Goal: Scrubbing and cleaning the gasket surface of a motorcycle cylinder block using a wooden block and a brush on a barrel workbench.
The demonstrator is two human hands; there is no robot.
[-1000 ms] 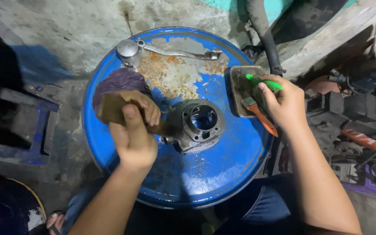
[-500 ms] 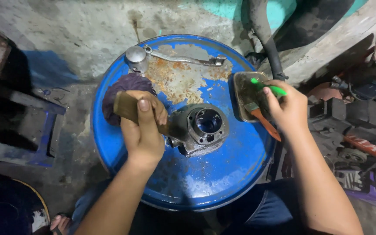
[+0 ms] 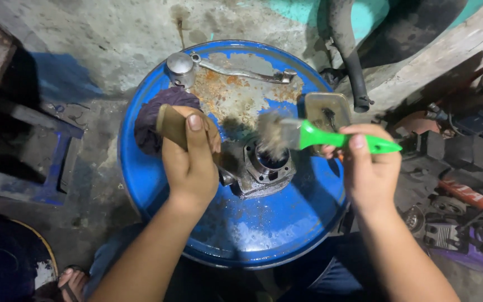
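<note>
Head camera, looking steeply down, close over drum top (image 3: pixel 264 235).

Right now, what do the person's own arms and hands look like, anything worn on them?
Both forearms are bare, with no sleeves in view. The left hand and right hand wear no gloves, and no rings, watch or bracelet show. The fingernails are short.

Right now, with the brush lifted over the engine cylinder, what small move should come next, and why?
Probably lower the green-handled brush in the right hand into the cylinder bore: its bristles hover just above the opening, while the left hand rests beside it, holding a brown block.
</note>
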